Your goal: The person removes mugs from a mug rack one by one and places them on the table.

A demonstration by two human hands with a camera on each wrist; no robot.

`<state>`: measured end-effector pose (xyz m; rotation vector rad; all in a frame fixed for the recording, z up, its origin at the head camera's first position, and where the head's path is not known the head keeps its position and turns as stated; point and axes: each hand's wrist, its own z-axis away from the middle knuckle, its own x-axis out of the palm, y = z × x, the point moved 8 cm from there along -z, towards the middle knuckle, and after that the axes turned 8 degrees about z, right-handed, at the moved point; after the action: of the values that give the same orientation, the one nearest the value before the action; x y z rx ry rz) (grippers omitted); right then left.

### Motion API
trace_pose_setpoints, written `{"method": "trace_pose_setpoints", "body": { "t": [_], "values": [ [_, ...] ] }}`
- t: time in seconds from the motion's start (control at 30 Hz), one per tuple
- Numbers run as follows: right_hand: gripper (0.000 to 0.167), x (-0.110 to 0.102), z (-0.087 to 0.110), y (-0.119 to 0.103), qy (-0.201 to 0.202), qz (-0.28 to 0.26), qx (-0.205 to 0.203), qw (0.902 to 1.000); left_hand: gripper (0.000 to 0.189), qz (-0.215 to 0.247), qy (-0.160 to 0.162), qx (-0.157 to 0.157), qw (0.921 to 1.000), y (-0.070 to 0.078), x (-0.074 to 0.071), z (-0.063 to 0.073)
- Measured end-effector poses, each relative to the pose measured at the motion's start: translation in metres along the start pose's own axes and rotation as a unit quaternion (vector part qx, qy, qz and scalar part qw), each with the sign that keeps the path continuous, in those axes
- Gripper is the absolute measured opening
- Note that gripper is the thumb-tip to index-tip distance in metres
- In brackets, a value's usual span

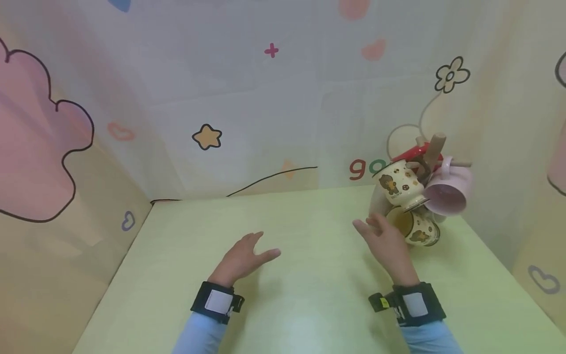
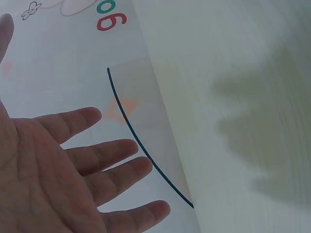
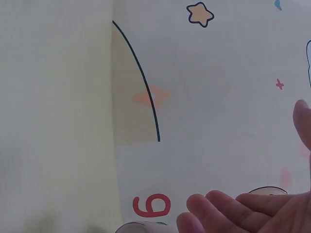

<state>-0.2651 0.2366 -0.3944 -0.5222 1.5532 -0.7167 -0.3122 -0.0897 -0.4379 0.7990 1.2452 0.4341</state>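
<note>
We had the lower cream mug (image 1: pixel 424 232) at the right end of the surface (image 1: pixel 309 265), tilted, mouth toward the left, just beside our right hand (image 1: pixel 390 248). That hand gripped nothing: fingers loosely extended, thumb apart; couldn't tell whether a fingertip brushed the mug, since the hand covered part of it. Right above sat the upper cream mug (image 1: pixel 400 186), also tilted, with the lilac mug (image 1: pixel 451 189) to its right and the red mug (image 1: pixel 411 154) behind, all bunched round a wooden rack (image 1: pixel 435 147) with pegs. Tight cluster, so in our judgement any grasp there called for a slow approach from the free left side, wrist kept clear of the upper mug. Handles looked caught on pegs, so sliding a mug off along its peg seemed safer than pulling straight up; yanking risked knocking neighbours or tipping the rack. Our left hand (image 1: pixel 242 258) hovered well apart, palm empty, fingers spread. We judged it best used steadying the rack, sleeves and wrist straps kept off the mugs.
</note>
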Motion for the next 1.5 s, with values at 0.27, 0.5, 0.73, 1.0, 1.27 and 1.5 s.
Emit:
{"method": "trace_pose_setpoints", "body": {
  "t": [0.27, 0.5, 0.73, 1.0, 1.27, 1.5],
  "values": [
    [0.098, -0.008, 0.001, 0.008, 0.015, -0.045, 0.032, 0.9984, 0.092, 0.004, -0.003, 0.005, 1.0, -0.001, 0.002, 0.003],
    [0.091, -0.005, -0.001, 0.012, 0.047, -0.174, 0.06, 0.9818, 0.092, 0.005, -0.009, 0.003, 0.9999, -0.003, 0.007, 0.004],
    [0.078, -0.004, -0.008, 0.016, 0.066, -0.341, 0.105, 0.9318, 0.092, 0.004, -0.014, 0.006, 0.9999, -0.005, 0.014, 0.003],
    [0.085, -0.011, -0.001, 0.022, 0.081, -0.327, 0.114, 0.9348, 0.092, 0.002, -0.02, 0.007, 0.9998, -0.006, 0.02, -0.001],
    [0.082, -0.019, 0.002, 0.02, 0.114, -0.298, 0.1, 0.9425, 0.093, -0.003, -0.022, 0.007, 0.9997, -0.004, 0.021, -0.003],
    [0.085, -0.021, 0.001, 0.018, 0.134, -0.273, 0.083, 0.9489, 0.092, -0.005, -0.016, 0.014, 0.9998, -0.003, 0.017, -0.004]
  ]
}}
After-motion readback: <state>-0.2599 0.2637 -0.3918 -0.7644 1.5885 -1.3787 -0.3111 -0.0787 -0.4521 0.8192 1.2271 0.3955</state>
